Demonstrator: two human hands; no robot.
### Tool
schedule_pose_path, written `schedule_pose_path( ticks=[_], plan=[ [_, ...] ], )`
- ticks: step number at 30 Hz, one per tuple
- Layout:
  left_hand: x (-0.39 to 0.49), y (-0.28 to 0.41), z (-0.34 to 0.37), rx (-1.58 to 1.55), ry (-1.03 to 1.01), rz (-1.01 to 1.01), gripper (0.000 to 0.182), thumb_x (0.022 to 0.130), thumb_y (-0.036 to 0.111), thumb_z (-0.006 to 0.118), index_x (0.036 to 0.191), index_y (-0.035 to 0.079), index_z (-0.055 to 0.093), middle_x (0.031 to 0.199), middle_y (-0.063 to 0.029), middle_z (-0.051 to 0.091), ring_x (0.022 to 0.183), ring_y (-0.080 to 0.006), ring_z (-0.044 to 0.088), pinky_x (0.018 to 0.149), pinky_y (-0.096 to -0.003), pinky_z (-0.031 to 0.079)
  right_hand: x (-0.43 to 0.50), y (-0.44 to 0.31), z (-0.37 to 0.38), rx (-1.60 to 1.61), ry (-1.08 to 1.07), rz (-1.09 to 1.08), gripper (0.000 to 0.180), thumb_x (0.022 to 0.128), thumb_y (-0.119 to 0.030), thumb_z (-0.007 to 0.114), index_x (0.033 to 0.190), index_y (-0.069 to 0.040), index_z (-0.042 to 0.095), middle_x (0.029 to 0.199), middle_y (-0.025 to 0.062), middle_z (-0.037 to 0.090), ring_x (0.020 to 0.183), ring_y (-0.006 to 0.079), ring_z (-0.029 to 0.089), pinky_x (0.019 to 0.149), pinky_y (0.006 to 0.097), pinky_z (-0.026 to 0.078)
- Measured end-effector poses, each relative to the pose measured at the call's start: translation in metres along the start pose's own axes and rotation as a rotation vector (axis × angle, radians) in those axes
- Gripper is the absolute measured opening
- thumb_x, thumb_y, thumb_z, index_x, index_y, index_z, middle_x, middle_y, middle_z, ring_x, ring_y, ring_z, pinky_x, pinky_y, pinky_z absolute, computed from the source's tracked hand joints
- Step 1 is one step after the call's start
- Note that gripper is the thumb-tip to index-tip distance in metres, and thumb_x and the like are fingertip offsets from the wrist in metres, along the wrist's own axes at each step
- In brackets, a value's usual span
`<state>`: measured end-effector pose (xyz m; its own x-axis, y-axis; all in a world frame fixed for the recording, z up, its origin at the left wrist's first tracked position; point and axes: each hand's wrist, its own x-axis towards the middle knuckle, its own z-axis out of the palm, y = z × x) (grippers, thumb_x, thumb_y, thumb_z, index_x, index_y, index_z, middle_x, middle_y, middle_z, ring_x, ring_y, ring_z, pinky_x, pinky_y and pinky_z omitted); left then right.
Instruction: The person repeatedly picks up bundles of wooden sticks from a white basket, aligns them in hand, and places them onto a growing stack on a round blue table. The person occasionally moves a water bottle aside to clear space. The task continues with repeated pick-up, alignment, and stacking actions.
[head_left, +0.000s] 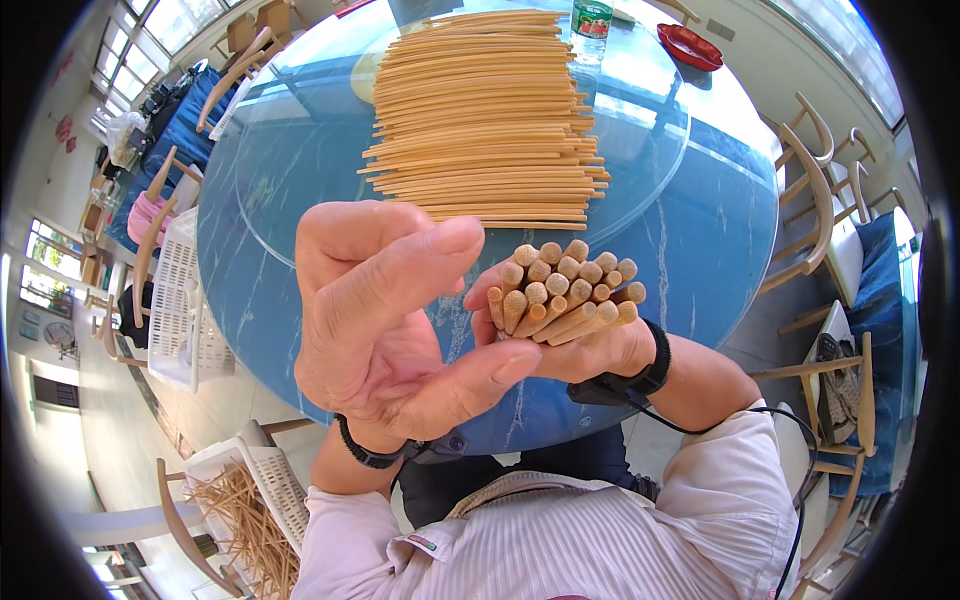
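My right hand (592, 356) grips a bundle of wooden chopsticks (556, 284), their blunt ends turned up towards the camera. Just left of it, my left hand (390, 322) is raised with curled fingers and the thumb held apart, nothing between them. The left thumb tip lies close beside the bundle's lower left edge; whether they touch, I cannot tell. Beyond both hands, a wide layer of chopsticks (487, 120) lies side by side on the round glass turntable (300, 187). Their ends are uneven on both sides. Each wrist wears a black band with a device.
On the blue marbled table (712, 247) stand a plastic bottle (591, 26) and a red dish (690, 47) at the far right. A white basket (255, 480) of loose chopsticks is at lower left, another white basket (174, 300) above it. Wooden chairs (821, 202) flank the table.
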<state>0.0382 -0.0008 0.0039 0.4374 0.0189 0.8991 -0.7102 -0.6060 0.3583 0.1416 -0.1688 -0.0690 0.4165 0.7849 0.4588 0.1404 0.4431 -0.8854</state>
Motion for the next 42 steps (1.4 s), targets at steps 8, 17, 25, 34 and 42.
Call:
schedule_pose_path(
  ticks=[8, 17, 25, 34, 42],
  plan=[
    [-0.005, -0.003, 0.016, -0.216, 0.130, 0.020, 0.032, 0.085, 0.002, 0.088, 0.115, 0.002, 0.076, 0.103, -0.0138, 0.067, 0.078, -0.0181, 0.064, 0.066, -0.0279, 0.049, 0.006, 0.001, -0.002, -0.170, -0.015, -0.178, 0.042, 0.082, -0.011, 0.090, 0.115, -0.001, 0.068, 0.101, 0.0106, 0.073, 0.081, 0.0269, 0.073, 0.074, 0.0335, 0.058],
    [-0.011, 0.015, 0.024, -0.340, 0.143, -0.034, 0.039, 0.083, -0.006, 0.089, 0.117, 0.002, 0.071, 0.094, -0.0097, 0.069, 0.074, -0.0191, 0.067, 0.065, -0.0299, 0.051, 0.007, -0.005, -0.004, -0.214, -0.052, -0.177, 0.039, 0.084, -0.012, 0.087, 0.117, -0.002, 0.068, 0.102, 0.0117, 0.075, 0.083, 0.0276, 0.074, 0.076, 0.0337, 0.058],
    [-0.002, 0.027, 0.025, 0.035, 0.050, 0.014, 0.047, 0.081, -0.003, 0.091, 0.125, -0.001, 0.074, 0.099, -0.0071, 0.066, 0.072, -0.0158, 0.065, 0.060, -0.0276, 0.050, 0.007, -0.002, 0.000, -0.307, 0.016, -0.294, 0.042, 0.084, -0.013, 0.087, 0.118, -0.002, 0.065, 0.093, 0.0129, 0.072, 0.076, 0.0304, 0.068, 0.072, 0.0351, 0.055],
    [-0.001, 0.020, 0.022, 0.020, 0.072, 0.016, 0.042, 0.085, -0.006, 0.086, 0.120, 0.008, 0.068, 0.100, -0.0103, 0.065, 0.071, -0.0157, 0.064, 0.058, -0.0268, 0.046, 0.006, 0.001, -0.003, -0.307, -0.024, -0.227, 0.045, 0.082, -0.017, 0.091, 0.115, -0.002, 0.064, 0.092, 0.0135, 0.071, 0.076, 0.0341, 0.066, 0.071, 0.0359, 0.054],
    [-0.010, 0.009, 0.035, -0.235, 0.185, 0.001, 0.042, 0.091, -0.005, 0.080, 0.128, 0.005, 0.061, 0.098, -0.0142, 0.070, 0.078, -0.0216, 0.069, 0.069, -0.0328, 0.051, 0.006, 0.007, -0.005, -0.274, -0.027, -0.221, 0.056, 0.082, -0.024, 0.094, 0.125, -0.001, 0.065, 0.100, 0.0141, 0.072, 0.082, 0.0333, 0.070, 0.077, 0.0360, 0.056]
  ],
)
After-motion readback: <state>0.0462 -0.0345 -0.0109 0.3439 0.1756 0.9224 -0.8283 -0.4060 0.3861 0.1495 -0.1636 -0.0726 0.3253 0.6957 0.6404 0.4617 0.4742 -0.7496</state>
